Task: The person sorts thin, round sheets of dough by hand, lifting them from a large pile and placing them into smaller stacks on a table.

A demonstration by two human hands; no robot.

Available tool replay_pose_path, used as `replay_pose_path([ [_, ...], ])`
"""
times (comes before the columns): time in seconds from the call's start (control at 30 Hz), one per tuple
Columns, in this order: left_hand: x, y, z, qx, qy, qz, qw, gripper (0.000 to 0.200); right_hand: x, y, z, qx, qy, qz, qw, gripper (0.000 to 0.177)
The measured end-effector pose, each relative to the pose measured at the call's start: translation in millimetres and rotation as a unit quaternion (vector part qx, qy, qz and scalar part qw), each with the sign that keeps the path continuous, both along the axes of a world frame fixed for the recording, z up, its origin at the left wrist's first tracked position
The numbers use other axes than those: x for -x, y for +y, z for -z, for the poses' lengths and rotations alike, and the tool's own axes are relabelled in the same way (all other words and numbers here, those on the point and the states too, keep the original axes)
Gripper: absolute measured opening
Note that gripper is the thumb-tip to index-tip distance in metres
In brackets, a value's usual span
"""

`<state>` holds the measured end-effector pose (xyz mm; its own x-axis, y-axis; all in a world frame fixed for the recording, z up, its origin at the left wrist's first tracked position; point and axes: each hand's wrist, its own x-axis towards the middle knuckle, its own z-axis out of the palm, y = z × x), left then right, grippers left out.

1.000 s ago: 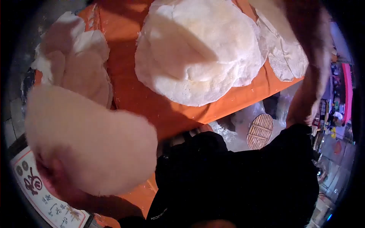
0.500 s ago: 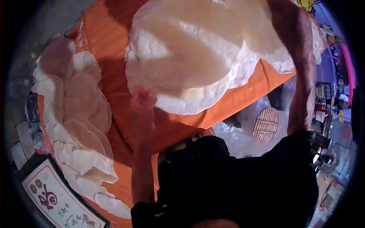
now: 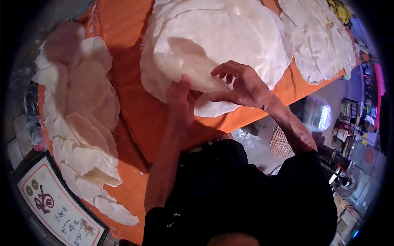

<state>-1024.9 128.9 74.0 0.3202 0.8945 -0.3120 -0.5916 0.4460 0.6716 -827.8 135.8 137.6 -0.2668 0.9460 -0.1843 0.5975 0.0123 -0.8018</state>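
Orange cloth (image 3: pixel 129 84), stacked pale sheets (image 3: pixel 250 41) directly before both hands (image 3: pixel 251 88)

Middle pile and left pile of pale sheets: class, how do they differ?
The middle pile is broad and rounded; the left pile is long, with smaller, overlapping sheets. The left hand and right hand are at the middle pile; neither is at the left pile. Both piles lie on orange cloth.

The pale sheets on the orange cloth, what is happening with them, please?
A person's left hand and right hand are at the near edge of the central pile. The right is open; whether the left grips anything is unclear. Overlapping sheets lie at the picture's left side, more sheets at its right.
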Motion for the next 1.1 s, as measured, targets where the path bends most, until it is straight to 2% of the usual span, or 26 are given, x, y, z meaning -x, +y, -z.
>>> replay_pose_path([
  [0.03,0,1,-3,-0.009,0.008,-0.009,1.000,0.059,0,0,2,0.016,0.013,-0.001,1.000,0.056],
  [0.1,-4,0,3,-0.009,-0.027,-0.046,0.999,0.046,-2,2,4,0.039,0.044,0.010,0.998,0.049],
  [0.17,-5,-1,5,-0.008,-0.018,-0.062,0.998,0.044,-8,3,6,0.056,0.075,0.034,0.995,0.038],
  [0.27,1,2,10,0.005,0.059,-0.066,0.996,0.054,-7,7,-3,0.068,0.079,0.103,0.989,0.026],
  [0.3,7,3,20,0.018,0.083,-0.071,0.994,0.054,-2,5,3,-0.029,0.046,0.122,0.991,0.017],
  [0.33,9,2,28,0.036,0.093,-0.078,0.992,0.054,-3,7,4,-0.104,-0.038,0.092,0.990,0.014],
  [0.4,10,2,33,0.077,0.102,-0.091,0.988,0.055,-8,14,5,-0.247,-0.204,0.030,0.947,0.010],
  [0.43,9,3,34,0.096,0.100,-0.098,0.986,0.055,-16,21,5,-0.254,-0.212,0.006,0.943,0.007],
  [0.47,9,5,36,0.101,0.090,-0.112,0.984,0.051,-33,35,8,-0.250,-0.284,-0.005,0.926,0.006],
  [0.57,24,-5,54,0.138,0.062,-0.137,0.979,0.042,-128,91,-51,-0.216,-0.217,0.013,0.952,0.035],
  [0.6,34,-9,68,0.158,0.049,-0.128,0.978,0.041,-204,121,-44,-0.302,-0.119,0.042,0.945,0.031],
  [0.63,41,-13,79,0.176,0.035,-0.119,0.977,0.040,-197,135,-88,-0.457,-0.423,0.019,0.782,0.013],
  [0.67,44,-17,86,0.188,0.046,-0.132,0.972,0.039,-205,140,-122,-0.413,-0.785,-0.011,0.462,0.013],
  [0.7,46,-20,91,0.200,0.057,-0.146,0.967,0.038,-203,143,-146,-0.406,-0.815,-0.006,0.413,0.013],
  [0.73,49,-23,98,0.213,0.068,-0.161,0.961,0.038,-194,142,-155,-0.420,-0.729,0.048,0.539,0.014],
  [0.77,53,-28,109,0.141,0.122,-0.138,0.973,0.036,-179,137,-156,-0.431,-0.573,0.114,0.687,0.015],
  [0.8,56,-30,114,0.069,0.176,-0.115,0.975,0.034,-166,131,-153,-0.427,-0.476,0.154,0.753,0.017],
  [0.87,63,-36,117,0.051,0.236,-0.076,0.967,0.030,-140,129,-139,-0.409,-0.380,0.192,0.807,0.021],
  [0.9,67,-34,94,0.106,0.245,-0.068,0.961,0.027,-121,131,-125,-0.389,-0.357,0.196,0.826,0.024],
  [0.97,88,-33,62,0.134,0.291,-0.101,0.942,0.025,-79,136,-81,-0.320,-0.356,0.164,0.862,0.029],
  [1.0,95,-37,53,0.113,0.326,-0.129,0.930,0.025,-62,136,-55,-0.285,-0.372,0.120,0.875,0.032],
  [1.03,107,-47,47,0.095,0.362,-0.154,0.914,0.026,-62,132,-13,-0.293,-0.374,0.031,0.879,0.035],
  [1.07,129,-58,46,0.055,0.459,-0.166,0.871,0.027,-61,128,29,-0.298,-0.369,-0.059,0.879,0.039],
  [1.1,155,-65,47,0.013,0.549,-0.169,0.818,0.028,-47,118,46,-0.250,-0.376,-0.103,0.886,0.045],
])
